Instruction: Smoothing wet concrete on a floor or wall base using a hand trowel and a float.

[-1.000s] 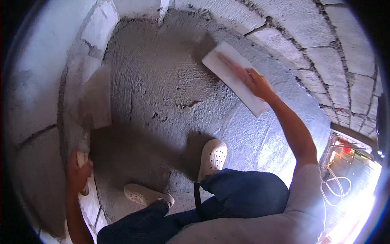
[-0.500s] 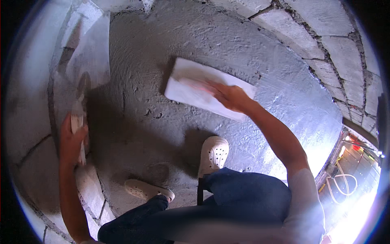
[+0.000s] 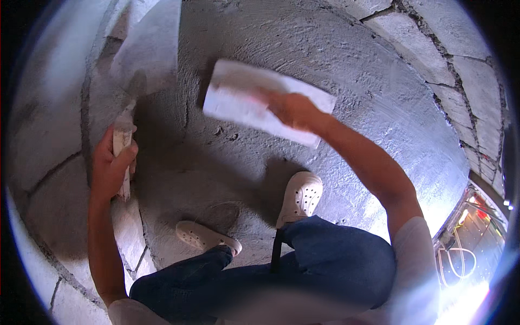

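Observation:
My left hand (image 3: 111,162) is closed round the pale, mortar-smeared handle of a trowel (image 3: 147,54). Its broad grey blade points away from me along the left stone wall. My right hand (image 3: 295,111) grips a rectangular plastering float (image 3: 230,81) from above; its handle is hidden under the fingers. The float lies flat on or just above the rough wet-looking grey mortar (image 3: 249,32), and the frame does not settle which. Small ridges and lumps show in the mortar beside it.
Pale stone block walls with dark joints rise at the left (image 3: 54,173) and far right. My feet, in cream clogs (image 3: 301,195), stand on the grey surface. A looped pale hose (image 3: 460,260) and a bright light are at the lower right edge.
My right hand has swept the float left across the mortar. My left hand has shifted slightly away from me with the trowel. The whole view has moved a little too.

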Tool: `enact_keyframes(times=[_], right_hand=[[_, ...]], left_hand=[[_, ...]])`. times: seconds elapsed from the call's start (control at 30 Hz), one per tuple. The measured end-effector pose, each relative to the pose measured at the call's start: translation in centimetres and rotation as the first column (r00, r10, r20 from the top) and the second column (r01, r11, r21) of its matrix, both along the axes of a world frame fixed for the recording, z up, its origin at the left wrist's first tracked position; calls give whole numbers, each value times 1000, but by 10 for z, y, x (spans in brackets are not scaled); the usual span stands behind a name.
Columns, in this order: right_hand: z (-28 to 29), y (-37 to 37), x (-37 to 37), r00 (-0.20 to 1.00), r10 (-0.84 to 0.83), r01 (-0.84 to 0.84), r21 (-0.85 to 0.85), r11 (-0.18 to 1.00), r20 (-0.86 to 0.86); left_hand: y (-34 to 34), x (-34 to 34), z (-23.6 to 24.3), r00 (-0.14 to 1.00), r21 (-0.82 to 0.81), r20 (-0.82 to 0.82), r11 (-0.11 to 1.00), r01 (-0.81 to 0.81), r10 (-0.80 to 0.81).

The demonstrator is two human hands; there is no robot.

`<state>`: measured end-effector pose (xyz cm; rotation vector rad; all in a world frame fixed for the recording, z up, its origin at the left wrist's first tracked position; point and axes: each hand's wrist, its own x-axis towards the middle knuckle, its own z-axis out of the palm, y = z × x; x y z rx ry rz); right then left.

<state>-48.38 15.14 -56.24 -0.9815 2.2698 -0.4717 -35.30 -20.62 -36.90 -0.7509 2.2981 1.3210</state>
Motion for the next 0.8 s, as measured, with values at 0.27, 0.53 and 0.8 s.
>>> enact_keyframes(times=[0.27, 0.53, 0.8], right_hand=[[15, 51, -33, 996, 69, -74, -107, 991, -57], [-2, -63, -27, 994, 74, -54, -215, 975, 83], [15, -66, 15, 920, 377, -373, -60, 926, 104]], left_hand=[[-9, 80, 53, 998, -233, -39, 971, -54, 46], [-2, 79, 46, 990, -132, -21, 981, -144, 143], [3, 59, 34, 998, -64, 68, 998, 10, -5]])
